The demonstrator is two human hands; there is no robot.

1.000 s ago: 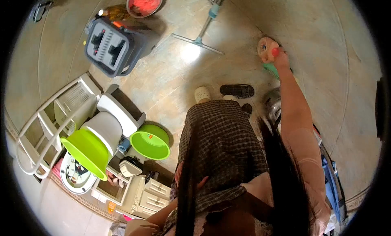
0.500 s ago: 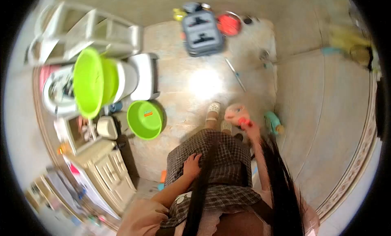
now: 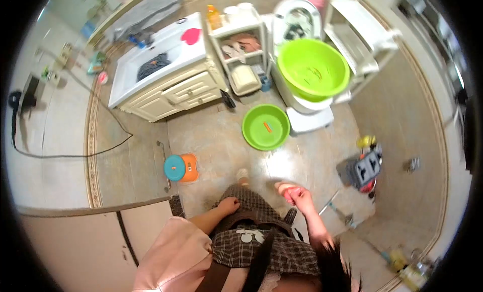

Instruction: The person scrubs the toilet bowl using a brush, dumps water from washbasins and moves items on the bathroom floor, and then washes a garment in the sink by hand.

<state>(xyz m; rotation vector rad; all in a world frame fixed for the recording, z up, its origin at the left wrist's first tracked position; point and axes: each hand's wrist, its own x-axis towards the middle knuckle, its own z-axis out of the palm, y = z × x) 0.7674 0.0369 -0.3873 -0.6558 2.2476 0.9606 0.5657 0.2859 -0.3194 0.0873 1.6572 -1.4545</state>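
Note:
My right hand [image 3: 300, 197] is closed around a pink and red object [image 3: 288, 190], held out in front of me above the tiled floor. Its kind is hard to tell; the pink part is rounded, and my fingers cover some of it. Against the front of my plaid skirt [image 3: 251, 201] rests my left hand [image 3: 229, 205], its fingers loosely curled and nothing visible in them. Ahead of both hands, a green basin [image 3: 266, 141] with an orange label stands on the floor.
A larger green tub [image 3: 313, 85] sits over the toilet [image 3: 289, 38], beside a white shelf [image 3: 362, 20]. To the left are a vanity cabinet [image 3: 188, 93] and an orange stool [image 3: 190, 167] with a blue lid. A grey case [image 3: 366, 168] and a thin stick [image 3: 328, 202] lie right.
My view has swung left, bringing the vanity and stool into sight. My right hand still holds the pink and red object. My left fingers, spread before, are now curled.

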